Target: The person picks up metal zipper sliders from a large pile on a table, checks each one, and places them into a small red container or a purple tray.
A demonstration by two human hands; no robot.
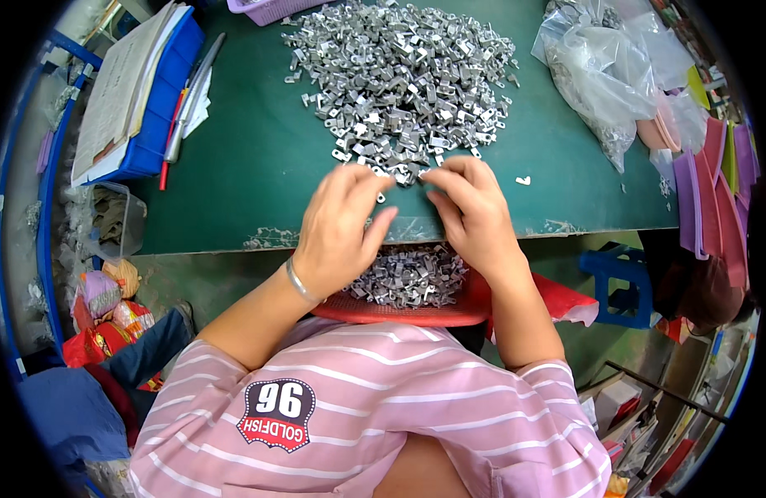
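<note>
A large heap of small silvery metal brackets with holes (403, 75) covers the middle of the green table (242, 124). My left hand (341, 220) is at the heap's near edge, thumb apart from the curled fingers, fingertips by a few loose brackets. Opposite it, my right hand (478, 207) has its index fingertip against a bracket at the same edge, with a gap to the thumb. No piece shows clearly gripped in either hand. Below the table edge, between my forearms, a red basket (374, 314) holds more metal brackets (412, 278).
On the left stand a blue file holder (163, 100) with papers and a clear plastic bin (129, 220). Plastic bags of small parts (599, 75) lie at the back right. One loose piece (523, 180) is right of my hand. A blue stool (619, 282) stands right, below the table.
</note>
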